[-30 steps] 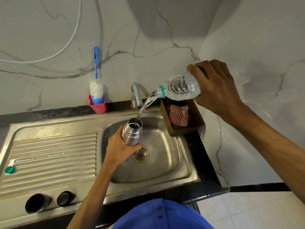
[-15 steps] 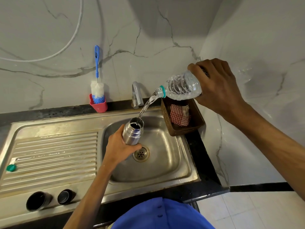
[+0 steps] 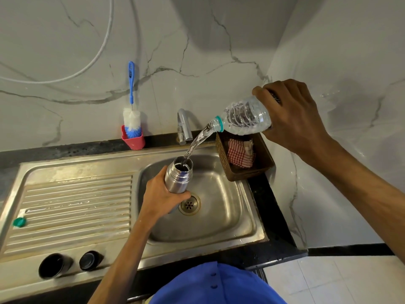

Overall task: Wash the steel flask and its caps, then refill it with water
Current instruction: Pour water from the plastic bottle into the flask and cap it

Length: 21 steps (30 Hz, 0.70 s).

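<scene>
My left hand (image 3: 162, 195) grips the steel flask (image 3: 178, 177) upright over the sink basin (image 3: 221, 218), its mouth uncovered. A clear plastic bottle (image 3: 245, 117) is tipped down to the left, held in my right hand (image 3: 292, 119) above the basin's right side. A stream of water (image 3: 197, 141) runs from the bottle's neck into the flask's mouth. Two dark caps, a larger one (image 3: 54, 265) and a smaller one (image 3: 89, 260), lie on the front left edge of the drainboard. A small green bottle cap (image 3: 19, 222) lies at the drainboard's left edge.
The chrome tap (image 3: 183, 126) stands behind the basin. A blue bottle brush (image 3: 131, 110) sits in a red holder (image 3: 134, 140) against the marble wall. A brown basket (image 3: 260, 170) with a checked cloth (image 3: 240, 154) rests on the basin's right rim. The drain (image 3: 189, 204) is below the flask.
The pour goes on with both hands holding almost still; the view has shifted slightly and the bottle holds a little less water.
</scene>
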Motion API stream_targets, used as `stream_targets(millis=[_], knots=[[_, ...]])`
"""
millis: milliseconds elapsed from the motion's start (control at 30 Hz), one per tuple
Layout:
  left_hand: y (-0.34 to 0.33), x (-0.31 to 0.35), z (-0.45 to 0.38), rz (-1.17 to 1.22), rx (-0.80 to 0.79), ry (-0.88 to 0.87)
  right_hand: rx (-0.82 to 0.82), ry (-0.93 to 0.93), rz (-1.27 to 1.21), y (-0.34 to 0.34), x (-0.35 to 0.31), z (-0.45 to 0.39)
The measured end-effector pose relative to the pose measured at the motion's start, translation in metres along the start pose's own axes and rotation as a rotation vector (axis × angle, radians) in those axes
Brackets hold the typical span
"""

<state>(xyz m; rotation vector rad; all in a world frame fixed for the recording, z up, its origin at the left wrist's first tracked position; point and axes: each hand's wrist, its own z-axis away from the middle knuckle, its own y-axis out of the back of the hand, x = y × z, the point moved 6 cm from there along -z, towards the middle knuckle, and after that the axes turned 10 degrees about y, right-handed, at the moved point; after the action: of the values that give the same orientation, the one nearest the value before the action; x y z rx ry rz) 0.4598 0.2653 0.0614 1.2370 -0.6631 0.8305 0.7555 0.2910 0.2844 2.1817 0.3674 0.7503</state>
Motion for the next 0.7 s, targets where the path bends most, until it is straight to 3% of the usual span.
stream_targets(millis=[700], knots=[[0.002, 0.014, 0.011, 0.041, 0.013, -0.008, -0.040, -0.036, -0.049, -0.002, -0.003, 0.005]])
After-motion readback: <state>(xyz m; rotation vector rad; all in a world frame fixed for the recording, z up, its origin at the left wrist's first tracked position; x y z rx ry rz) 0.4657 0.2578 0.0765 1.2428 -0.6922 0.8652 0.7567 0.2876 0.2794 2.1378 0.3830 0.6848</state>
